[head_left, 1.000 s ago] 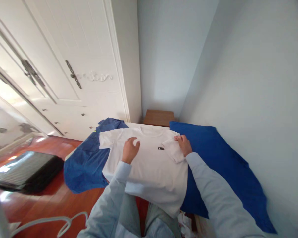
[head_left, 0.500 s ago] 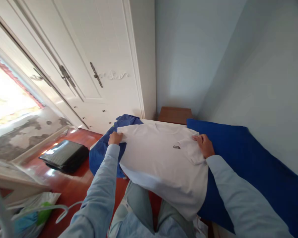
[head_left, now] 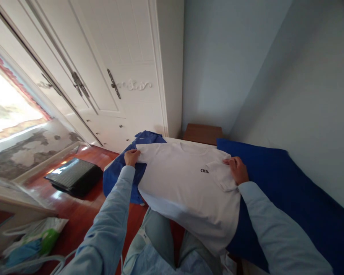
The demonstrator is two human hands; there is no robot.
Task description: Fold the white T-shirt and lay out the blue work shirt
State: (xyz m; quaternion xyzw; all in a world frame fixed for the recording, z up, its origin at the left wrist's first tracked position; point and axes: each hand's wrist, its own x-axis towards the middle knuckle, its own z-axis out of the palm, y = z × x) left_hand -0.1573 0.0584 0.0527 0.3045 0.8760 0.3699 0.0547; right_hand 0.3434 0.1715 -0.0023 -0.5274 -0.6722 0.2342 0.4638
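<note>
A white T-shirt (head_left: 183,187) with black lettering lies spread face up on a bed, its hem hanging over the near edge. My left hand (head_left: 131,156) is closed on the shirt's left sleeve at the far left. My right hand (head_left: 237,170) rests on the right sleeve (head_left: 222,175), which is folded inward over the chest, with the fingers curled on the cloth. Both arms wear light blue sleeves.
Blue cloth (head_left: 278,183) covers the bed to the right, and a blue garment (head_left: 117,175) lies under the shirt on the left. A white wardrobe (head_left: 109,76) stands behind. A black case (head_left: 74,175) and a bag (head_left: 34,240) lie on the red wooden floor. A wooden stand (head_left: 202,133) sits in the corner.
My left hand moved from the shirt's chest out to the left sleeve and closed on it. The right hand stayed on the folded right sleeve. The view turned left.
</note>
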